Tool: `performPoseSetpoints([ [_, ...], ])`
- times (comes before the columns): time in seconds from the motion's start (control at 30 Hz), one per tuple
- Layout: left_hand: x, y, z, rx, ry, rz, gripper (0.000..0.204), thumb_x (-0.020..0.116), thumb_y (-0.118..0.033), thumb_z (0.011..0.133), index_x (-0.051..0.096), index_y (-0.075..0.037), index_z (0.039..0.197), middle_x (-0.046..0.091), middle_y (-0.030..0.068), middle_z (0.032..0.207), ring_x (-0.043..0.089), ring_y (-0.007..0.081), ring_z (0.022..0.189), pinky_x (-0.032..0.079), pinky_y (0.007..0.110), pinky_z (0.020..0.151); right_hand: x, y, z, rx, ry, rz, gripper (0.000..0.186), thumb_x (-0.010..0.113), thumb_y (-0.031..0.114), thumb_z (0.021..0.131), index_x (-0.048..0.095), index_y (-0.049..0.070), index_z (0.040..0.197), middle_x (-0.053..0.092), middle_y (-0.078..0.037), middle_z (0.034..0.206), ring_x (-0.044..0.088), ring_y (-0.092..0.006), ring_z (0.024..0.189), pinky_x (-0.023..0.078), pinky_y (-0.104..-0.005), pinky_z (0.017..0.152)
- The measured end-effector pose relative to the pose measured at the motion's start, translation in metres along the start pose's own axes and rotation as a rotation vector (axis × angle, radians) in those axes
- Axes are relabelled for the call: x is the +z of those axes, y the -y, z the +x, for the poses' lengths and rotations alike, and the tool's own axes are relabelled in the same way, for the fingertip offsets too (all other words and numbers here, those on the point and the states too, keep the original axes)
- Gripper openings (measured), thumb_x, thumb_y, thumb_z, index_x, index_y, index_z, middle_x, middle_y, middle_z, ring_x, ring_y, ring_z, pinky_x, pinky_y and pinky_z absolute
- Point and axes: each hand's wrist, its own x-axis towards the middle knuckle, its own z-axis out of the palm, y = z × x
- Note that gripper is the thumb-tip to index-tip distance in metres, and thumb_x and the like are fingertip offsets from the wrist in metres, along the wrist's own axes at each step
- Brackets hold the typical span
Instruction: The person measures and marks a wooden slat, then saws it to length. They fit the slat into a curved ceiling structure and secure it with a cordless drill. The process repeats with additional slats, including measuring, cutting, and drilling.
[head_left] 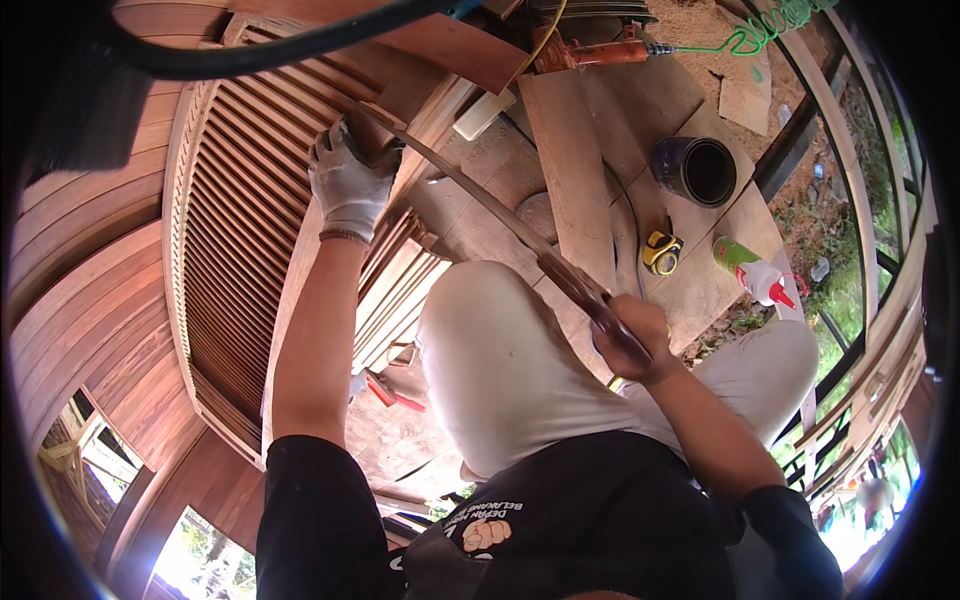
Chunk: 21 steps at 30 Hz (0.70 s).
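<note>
My right hand, bare, is wrapped round the glossy dark brown wooden handle of a long narrow-bladed tool. Whether it is a saw or a machete I cannot make out. The blade slants up and left, its far end beside my left hand. That hand wears a grey-white glove, its fingers curled round a dark brown wood piece, partly hidden. Beneath and left of it lies a wooden slatted panel with a pale frame.
A bundle of wood strips lies by my left knee, near a red-handled tool. To the right are a dark can, a yellow tape measure and a glue bottle. An orange air tool with a green coiled hose lies beyond.
</note>
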Motion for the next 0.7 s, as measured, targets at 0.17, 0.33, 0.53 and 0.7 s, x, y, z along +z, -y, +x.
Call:
performPoseSetpoints([
  [0.17, 0.004, -0.006, -0.001, 0.068, 0.003, 0.017, 0.08, 0.085, -0.049, 0.072, 0.059, -0.002, 0.131, 0.064, 0.0224, 0.124, 0.057, 0.0416, 0.119, 0.046, 0.051, 0.104, 0.04, -0.012, 0.064, -0.024, -0.085, 0.299, 0.011, 0.075, 0.005, 0.078, 0.068, 0.005, 0.086, 0.061, -0.014, 0.072, 0.062, -0.0361, 0.062, 0.048, -0.0434, 0.055],
  [0.33, -0.005, -0.01, -0.001, -0.064, 0.076, -0.007, 0.087, 0.086, -0.052, 0.069, 0.057, -0.002, 0.133, 0.062, 0.0234, 0.129, 0.054, 0.0417, 0.125, 0.044, 0.049, 0.11, -0.001, -0.004, 0.006, 0.072, 0.147, -0.092, 0.011, 0.075, 0.003, 0.078, 0.066, 0.005, 0.084, 0.061, -0.014, 0.073, 0.061, -0.0352, 0.061, 0.045, -0.0444, 0.053],
  [0.53, 0.003, -0.01, 0.005, 0.005, 0.061, -0.034, 0.085, 0.087, -0.051, 0.069, 0.057, -0.004, 0.134, 0.062, 0.0231, 0.127, 0.056, 0.0427, 0.122, 0.046, 0.05, 0.107, 0.034, -0.004, 0.081, 0.041, -0.048, 0.38, 0.007, 0.073, 0.003, 0.081, 0.066, 0.006, 0.084, 0.062, -0.014, 0.073, 0.059, -0.0324, 0.058, 0.045, -0.0417, 0.052],
  [0.7, -0.002, -0.008, -0.006, -0.057, 0.057, 0.003, 0.086, 0.087, -0.051, 0.068, 0.058, -0.004, 0.134, 0.062, 0.0233, 0.129, 0.055, 0.0418, 0.125, 0.045, 0.05, 0.109, 0.001, -0.005, 0.0, 0.071, 0.103, -0.064, 0.011, 0.074, 0.006, 0.083, 0.063, 0.005, 0.08, 0.059, -0.015, 0.07, 0.058, -0.0348, 0.058, 0.044, -0.042, 0.053],
])
